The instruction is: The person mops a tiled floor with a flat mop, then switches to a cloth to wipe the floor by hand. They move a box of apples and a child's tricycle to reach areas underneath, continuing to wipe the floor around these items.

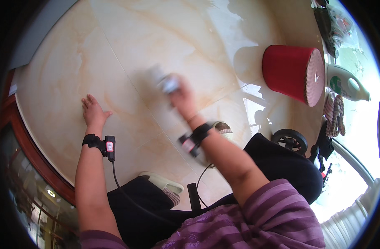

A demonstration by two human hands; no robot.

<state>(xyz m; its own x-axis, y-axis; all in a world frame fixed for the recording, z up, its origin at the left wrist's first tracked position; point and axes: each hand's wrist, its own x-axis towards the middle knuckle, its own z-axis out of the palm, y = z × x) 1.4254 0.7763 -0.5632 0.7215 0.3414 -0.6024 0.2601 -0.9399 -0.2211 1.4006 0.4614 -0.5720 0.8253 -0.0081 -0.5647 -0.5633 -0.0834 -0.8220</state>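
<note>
My right hand (183, 95) is closed around a small whitish-grey object (169, 84), held just over the marbled floor tiles (121, 40). Both the hand and the object are blurred, so I cannot tell the object's kind. A pale, blurred shape reaches from it towards the upper left, by a shadow on the floor. My left hand (94, 110) is spread with the fingers apart at the left, over the floor, and holds nothing; whether the palm rests on the tiles is hard to tell. Each wrist wears a black strap with a small cabled device.
A red stool or bin (286, 73) is at the upper right, beside a white plastic bottle (345, 82) and braided slippers or cords (334, 113). A black wheel (289, 141) lies near my knee. A dark-red wooden frame with glass (37, 152) borders the left. Cables run by my slippers (163, 182).
</note>
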